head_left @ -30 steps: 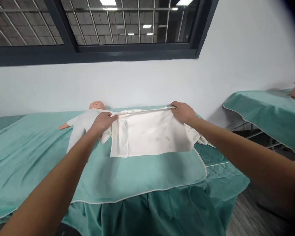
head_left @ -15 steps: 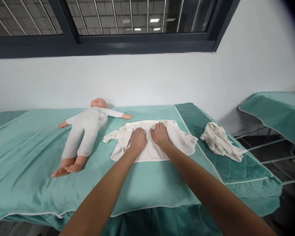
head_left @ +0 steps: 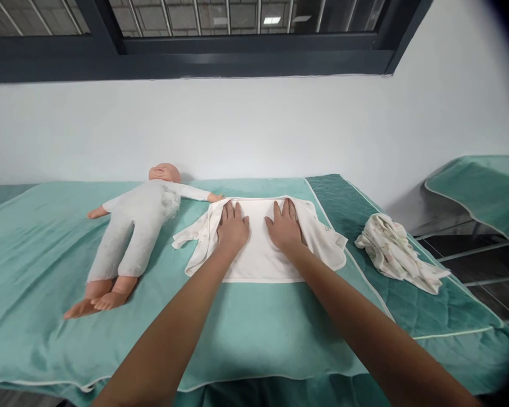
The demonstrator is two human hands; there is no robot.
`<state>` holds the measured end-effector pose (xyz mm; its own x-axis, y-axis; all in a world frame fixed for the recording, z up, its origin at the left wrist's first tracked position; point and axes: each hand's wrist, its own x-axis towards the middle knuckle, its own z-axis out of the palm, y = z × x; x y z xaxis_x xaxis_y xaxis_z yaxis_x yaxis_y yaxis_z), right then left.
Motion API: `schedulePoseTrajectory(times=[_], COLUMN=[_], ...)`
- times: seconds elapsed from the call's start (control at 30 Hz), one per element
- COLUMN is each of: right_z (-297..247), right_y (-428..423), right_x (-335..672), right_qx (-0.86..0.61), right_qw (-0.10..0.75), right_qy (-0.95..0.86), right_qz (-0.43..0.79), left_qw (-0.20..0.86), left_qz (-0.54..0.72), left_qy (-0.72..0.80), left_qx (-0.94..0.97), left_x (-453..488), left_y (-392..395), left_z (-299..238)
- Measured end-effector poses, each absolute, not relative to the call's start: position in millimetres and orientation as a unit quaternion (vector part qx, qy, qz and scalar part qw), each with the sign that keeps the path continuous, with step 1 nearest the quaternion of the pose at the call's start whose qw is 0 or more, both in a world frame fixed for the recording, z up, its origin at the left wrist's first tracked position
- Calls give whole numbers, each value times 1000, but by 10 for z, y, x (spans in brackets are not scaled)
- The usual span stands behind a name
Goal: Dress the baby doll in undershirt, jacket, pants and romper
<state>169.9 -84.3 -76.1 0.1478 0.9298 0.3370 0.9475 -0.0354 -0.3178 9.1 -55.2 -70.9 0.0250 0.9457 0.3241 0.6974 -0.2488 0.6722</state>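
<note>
A white baby shirt (head_left: 258,257) lies spread on the green bed cover, its front panels turned outward to the sides. My left hand (head_left: 234,227) lies flat on its left part, fingers stretched and pointing away from me. On the right part rests my right hand (head_left: 285,226), also flat with fingers apart. Neither hand grips the cloth. To the left lies a baby doll (head_left: 133,217) on its back, with a white cloth body; one of its hands comes close to the shirt's upper left edge.
A crumpled patterned baby garment (head_left: 396,251) lies on the darker quilted mattress (head_left: 432,308) at the right. The green sheet (head_left: 246,333) covers most of the bed. Behind are a white wall (head_left: 254,130) and a barred window. Another green-covered surface (head_left: 483,186) with metal rails stands far right.
Both hands have gone from curled fingers to flat, spread ones and moved slightly apart. The shirt's front panels now lie wider open. The view has shifted a little.
</note>
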Motion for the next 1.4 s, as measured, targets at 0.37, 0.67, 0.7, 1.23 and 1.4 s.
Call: schedulePoseTrajectory(times=[0.37, 0.67, 0.7, 1.23, 1.4], right_z=[-826, -790, -785, -885, -921], right_y=[-356, -439, -488, -1562, -1945], right_x=[1782, 1729, 1719, 1671, 1641], right_qx=[-742, -745, -743, -693, -671], right_qw=[183, 123, 121, 124, 149], right_qy=[-644, -654, -656, -711, -726], right_qz=[22, 57, 58, -6, -32], left_qw=[72, 74, 66, 16, 41], left_qz=[132, 114, 115, 494, 464], left_qy=[663, 675, 677, 558, 681], left_qx=[733, 725, 724, 667, 565], left_x=[131, 145, 144, -278, -752], left_y=[-94, -210, -260, -1337, -1408], left_z=[-712, -725, -728, -741, -784])
